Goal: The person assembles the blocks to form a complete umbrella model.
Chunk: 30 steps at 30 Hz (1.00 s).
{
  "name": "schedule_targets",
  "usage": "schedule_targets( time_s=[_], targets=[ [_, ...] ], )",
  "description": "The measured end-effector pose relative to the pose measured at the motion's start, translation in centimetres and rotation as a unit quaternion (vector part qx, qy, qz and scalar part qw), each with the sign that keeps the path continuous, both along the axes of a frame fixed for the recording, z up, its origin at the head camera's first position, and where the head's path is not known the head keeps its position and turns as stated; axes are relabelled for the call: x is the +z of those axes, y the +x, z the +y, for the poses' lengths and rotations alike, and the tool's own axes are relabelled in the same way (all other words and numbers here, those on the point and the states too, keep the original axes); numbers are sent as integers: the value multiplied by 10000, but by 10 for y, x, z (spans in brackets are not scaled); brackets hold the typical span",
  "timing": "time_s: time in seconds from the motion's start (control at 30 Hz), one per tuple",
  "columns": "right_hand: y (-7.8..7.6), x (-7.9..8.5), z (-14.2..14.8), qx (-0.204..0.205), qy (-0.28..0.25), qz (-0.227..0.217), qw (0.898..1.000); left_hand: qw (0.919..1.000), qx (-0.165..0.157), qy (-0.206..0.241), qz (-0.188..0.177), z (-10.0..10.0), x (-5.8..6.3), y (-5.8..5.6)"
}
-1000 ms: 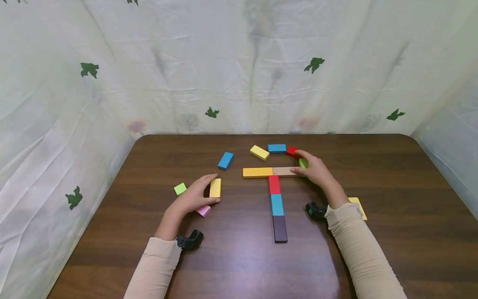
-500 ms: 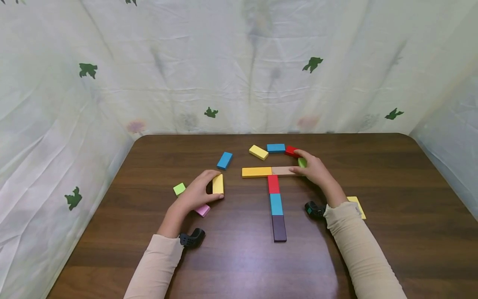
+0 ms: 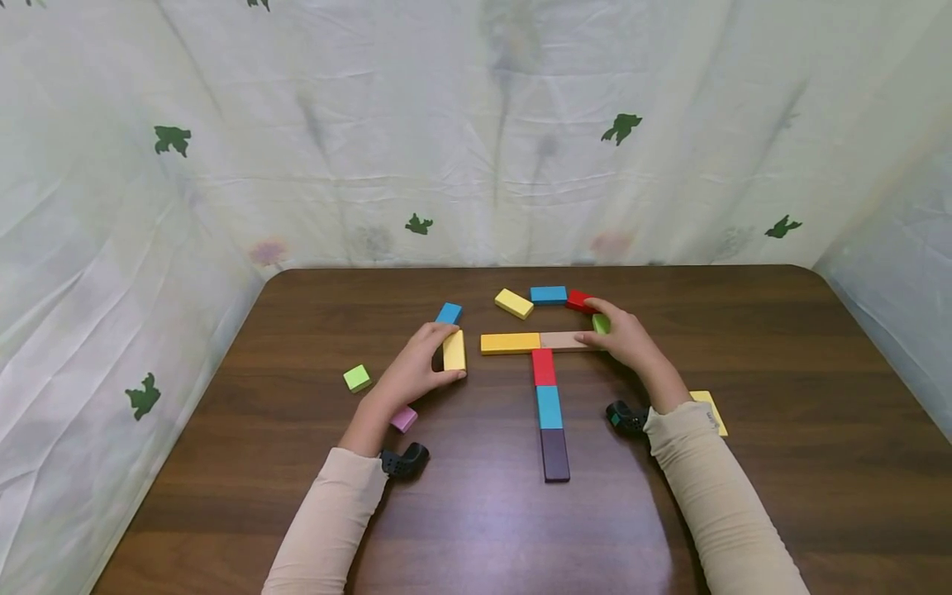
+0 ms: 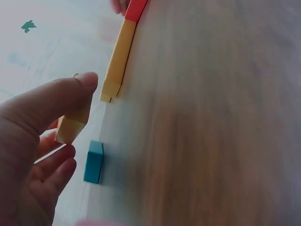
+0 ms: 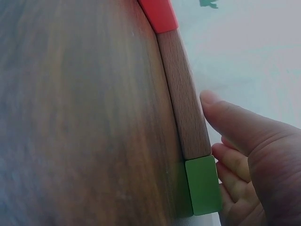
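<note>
My left hand [image 3: 412,368] pinches a yellow block [image 3: 454,351] between thumb and fingers, just left of the block row. In the left wrist view the thumb covers part of this yellow block [image 4: 74,123]. My right hand [image 3: 628,339] rests at the row's right end, its thumb at the plain wooden block [image 3: 561,340] and its fingers spread around a green block [image 3: 601,323]. The right wrist view shows the green block [image 5: 203,185] against the end of the wooden block [image 5: 184,94]. An orange-yellow block [image 3: 510,344] forms the row's left part. Below run red [image 3: 544,367], light blue [image 3: 549,406] and dark purple [image 3: 554,454] blocks.
Behind the row lie a yellow block [image 3: 514,303], a blue block [image 3: 549,295] and a red block [image 3: 579,301]. Another blue block [image 3: 449,313] sits behind my left hand. Lime [image 3: 357,378] and pink [image 3: 404,419] blocks lie left; a yellow piece [image 3: 710,411] lies by my right sleeve.
My left hand has carried the yellow block right and away from me, toward the row, and the block now partly hides the blue one. My right hand has stayed in place.
</note>
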State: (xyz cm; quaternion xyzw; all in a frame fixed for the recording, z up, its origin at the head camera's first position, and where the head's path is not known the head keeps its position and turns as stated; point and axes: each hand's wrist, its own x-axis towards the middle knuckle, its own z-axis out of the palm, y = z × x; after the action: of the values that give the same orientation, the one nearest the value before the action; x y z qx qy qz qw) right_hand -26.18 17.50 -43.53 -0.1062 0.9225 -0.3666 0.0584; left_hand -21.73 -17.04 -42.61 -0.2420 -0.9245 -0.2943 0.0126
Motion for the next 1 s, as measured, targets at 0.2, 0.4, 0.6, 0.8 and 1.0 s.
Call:
schedule_targets(
  time_s=[0.2,0.4,0.6,0.8,1.0],
  targets=[
    [1,0,0,4,-21,13,10000,9996,111,234,77,12,-4,-9],
    [0,-1,0,15,1,33,10000,9995,161,273,-19,21,-7,-16],
    [0,0,0,-1,0,-4,10000,9992,211,275,-179,25,-10,-19],
    [0,0,0,-38,-33,-72,10000,9992,278,137,-259,28,-13,-22],
    [1,1,-1,-47,-14,-70,10000,9990,258,-81,-343,30,-13,-25]
  ],
)
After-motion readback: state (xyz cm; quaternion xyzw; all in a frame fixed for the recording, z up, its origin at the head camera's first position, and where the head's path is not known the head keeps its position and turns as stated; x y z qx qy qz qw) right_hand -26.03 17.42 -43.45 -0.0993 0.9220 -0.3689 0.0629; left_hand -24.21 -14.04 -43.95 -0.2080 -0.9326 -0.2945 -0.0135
